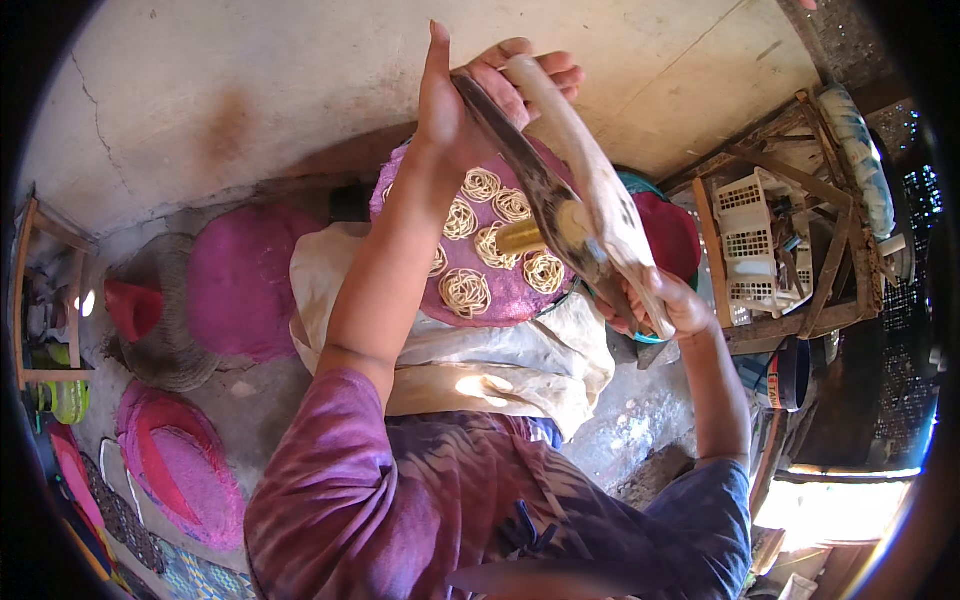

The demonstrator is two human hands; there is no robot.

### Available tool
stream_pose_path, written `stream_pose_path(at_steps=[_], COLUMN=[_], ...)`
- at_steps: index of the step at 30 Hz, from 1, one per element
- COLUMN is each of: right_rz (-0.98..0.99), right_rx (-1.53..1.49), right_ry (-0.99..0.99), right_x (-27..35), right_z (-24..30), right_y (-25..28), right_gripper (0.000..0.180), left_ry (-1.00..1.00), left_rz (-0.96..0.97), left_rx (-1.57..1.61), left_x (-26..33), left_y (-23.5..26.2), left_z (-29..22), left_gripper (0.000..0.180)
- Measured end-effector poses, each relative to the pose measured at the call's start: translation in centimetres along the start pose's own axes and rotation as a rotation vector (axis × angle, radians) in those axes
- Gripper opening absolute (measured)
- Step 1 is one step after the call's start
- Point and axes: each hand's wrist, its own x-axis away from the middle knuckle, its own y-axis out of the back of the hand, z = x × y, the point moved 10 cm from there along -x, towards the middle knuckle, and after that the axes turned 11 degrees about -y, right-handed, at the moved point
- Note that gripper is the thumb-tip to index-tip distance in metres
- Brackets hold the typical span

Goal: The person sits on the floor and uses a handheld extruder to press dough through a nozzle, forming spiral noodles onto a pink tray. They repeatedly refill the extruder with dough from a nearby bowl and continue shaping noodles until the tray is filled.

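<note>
A long wooden hand press, made of a pale bar and a dark bar, slants across the front of me. A brass cylinder sticks out from its middle. My left hand lies with its palm against the far ends of the bars, thumb and fingers stretched out. The near ends are gripped by my right hand. Below the press is a round pink tray bearing several coiled noodle nests. One strand nest sits right beneath the cylinder's mouth.
Pale cloth covers my lap. On the left are a pink round mat, a red scoop-like piece and pink woven trays. A wooden rack with a white basket stands right; a wall closes the far side.
</note>
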Motion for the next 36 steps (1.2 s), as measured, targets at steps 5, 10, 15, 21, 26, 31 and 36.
stream_pose_path(at_steps=[5,10,15,21,26,31,36], right_rz=[0.218,0.325,0.264,0.296,0.215,0.066,-0.012], right_rx=[-0.211,-0.740,-0.837,-0.778,-0.727,-0.732,-0.732], right_ry=[0.255,0.524,0.696,0.764,0.767,0.737,0.745], right_x=[3.9,7.2,8.4,9.1,9.6,10.9,11.3], right_z=[-5.1,-12.5,-15.4,-12.9,-12.4,-13.9,-14.6], right_y=[-0.1,-0.5,0.7,2.8,3.7,3.5,3.5], right_gripper=[0.082,0.100,0.105,0.111,0.113,0.108,0.107], left_ry=[-0.185,-0.199,0.674,-0.381,0.417,0.599,-0.297], left_rz=[-0.044,-1.336,-1.989,-2.186,-1.641,-1.351,-0.460], left_rx=[-1.636,-1.818,-2.340,-1.050,-2.528,-2.845,-2.749], left_x=[7.4,39.4,67.0,75.1,62.6,45.2,21.2], left_y=[5.6,15.1,14.5,18.1,13.1,5.4,-6.4], left_z=[-12.5,-32.0,-37.0,-35.1,-41.9,-43.8,-31.3], left_gripper=[0.066,0.061,0.062,0.036,0.034,0.029,0.040])
